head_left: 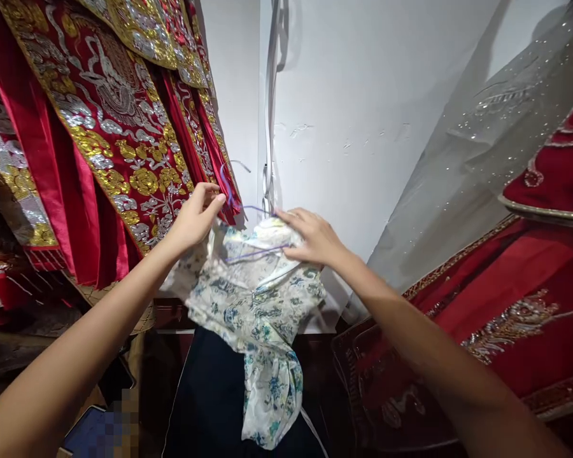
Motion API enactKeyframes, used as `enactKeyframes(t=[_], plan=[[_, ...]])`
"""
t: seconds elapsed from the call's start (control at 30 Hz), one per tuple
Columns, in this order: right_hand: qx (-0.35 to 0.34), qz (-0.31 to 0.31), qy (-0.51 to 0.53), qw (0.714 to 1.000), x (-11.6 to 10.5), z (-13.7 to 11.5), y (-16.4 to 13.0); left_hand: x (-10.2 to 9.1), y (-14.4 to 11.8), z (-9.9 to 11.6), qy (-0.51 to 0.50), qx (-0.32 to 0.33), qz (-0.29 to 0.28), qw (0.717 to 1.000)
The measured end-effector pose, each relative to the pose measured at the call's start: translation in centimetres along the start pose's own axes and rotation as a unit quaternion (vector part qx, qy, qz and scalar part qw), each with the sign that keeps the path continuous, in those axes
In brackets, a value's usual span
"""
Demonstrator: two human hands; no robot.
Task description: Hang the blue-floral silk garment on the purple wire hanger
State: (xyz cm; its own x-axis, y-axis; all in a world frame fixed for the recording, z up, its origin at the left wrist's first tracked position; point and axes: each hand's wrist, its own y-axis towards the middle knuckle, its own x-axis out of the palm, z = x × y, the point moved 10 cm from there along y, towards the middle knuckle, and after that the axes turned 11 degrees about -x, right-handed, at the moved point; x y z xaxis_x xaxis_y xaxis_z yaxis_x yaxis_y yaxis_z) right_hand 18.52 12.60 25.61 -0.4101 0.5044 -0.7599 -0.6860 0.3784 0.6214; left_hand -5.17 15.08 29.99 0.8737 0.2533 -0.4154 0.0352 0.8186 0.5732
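Observation:
A white blouse with blue and green flowers (255,305) hangs in front of me on a thin purple wire hanger (255,252). My left hand (194,219) pinches the blouse's left shoulder and the hanger end. On the right shoulder, my right hand (314,236) rests with its fingers curled over the collar and fabric. A dark navy skirt (210,394) hangs below the blouse.
Red satin robes with gold and silver embroidery (109,121) hang close on the left. A red embroidered gown (516,305) and a sheer sequinned veil (487,146) fill the right. A white wall (353,102) with a hanging grey ribbon (270,95) stands behind.

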Motion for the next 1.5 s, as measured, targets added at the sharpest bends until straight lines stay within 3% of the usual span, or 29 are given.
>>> enactKeyframes(t=[0.17, 0.37, 0.53, 0.67, 0.8, 0.93, 1.07, 1.2, 1.3, 1.4, 1.5], plan=[[0.058, 0.049, -0.013, 0.997, -3.0, 4.6, 0.3, -0.5, -2.6, -1.9, 0.188, 0.043, 0.069, 0.979], [0.075, 0.043, -0.059, 0.994, -2.8, 4.4, 0.0, 2.8, -6.1, -4.4, 0.207, 0.058, 0.044, 0.976], [0.087, 0.072, -0.076, 0.991, -4.2, 5.0, 1.4, 3.2, -5.2, -3.3, 0.191, 0.057, 0.086, 0.976], [0.121, 0.096, -0.093, 0.984, -5.4, 4.7, -0.8, 3.4, -4.8, -2.1, 0.198, 0.052, 0.120, 0.971], [0.127, 0.081, -0.072, 0.986, -4.2, 3.4, -4.5, 5.2, -5.3, -2.6, 0.206, 0.035, 0.120, 0.971], [0.156, 0.090, 0.060, 0.982, -1.7, 4.2, -6.7, 7.8, -6.2, -4.1, 0.168, 0.016, 0.083, 0.982], [0.226, 0.216, 0.183, 0.932, -0.5, 6.3, -7.1, 8.8, -7.0, -5.3, 0.034, -0.030, 0.062, 0.997], [0.271, 0.316, 0.261, 0.871, 2.0, 5.8, -4.5, 10.1, -7.8, -5.9, -0.089, -0.061, 0.032, 0.994], [0.298, 0.330, 0.350, 0.824, 5.3, 4.4, -1.3, 11.7, -8.6, -7.0, -0.157, -0.099, 0.008, 0.983], [0.250, 0.314, 0.457, 0.794, 7.4, 2.0, 0.9, 12.6, -9.7, -8.8, -0.215, -0.144, -0.018, 0.966], [0.251, 0.331, 0.509, 0.754, 8.8, 0.2, -1.8, 12.1, -11.1, -10.8, -0.263, -0.189, -0.015, 0.946]])
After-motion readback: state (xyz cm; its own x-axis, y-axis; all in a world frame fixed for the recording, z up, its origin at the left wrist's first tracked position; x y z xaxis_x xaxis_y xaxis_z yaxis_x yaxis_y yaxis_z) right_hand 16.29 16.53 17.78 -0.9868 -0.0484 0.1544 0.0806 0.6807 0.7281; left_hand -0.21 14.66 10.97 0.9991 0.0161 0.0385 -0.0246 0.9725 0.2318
